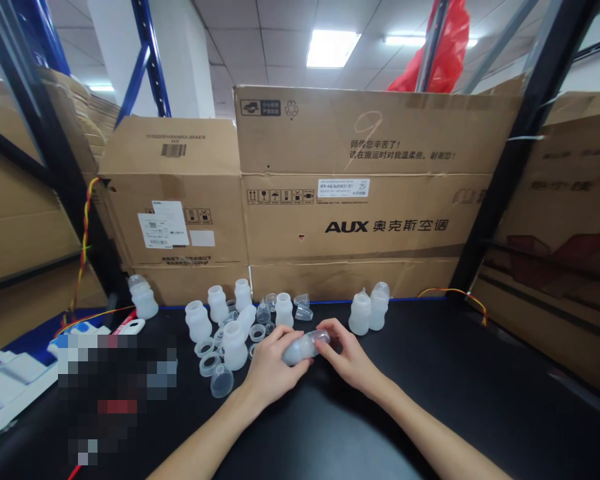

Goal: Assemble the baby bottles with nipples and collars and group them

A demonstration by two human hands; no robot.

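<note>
I see both hands at lower centre of the frame, over the black table. My left hand has its fingers wrapped around the body of a translucent bottle lying on its side. My right hand pinches the bottle's clear cap end between thumb and fingertips. Left of the hands, loose bottles, rings and a cap are scattered. Two capped bottles stand upright just above the right hand. Cardboard boxes fill the frame's middle.
</note>
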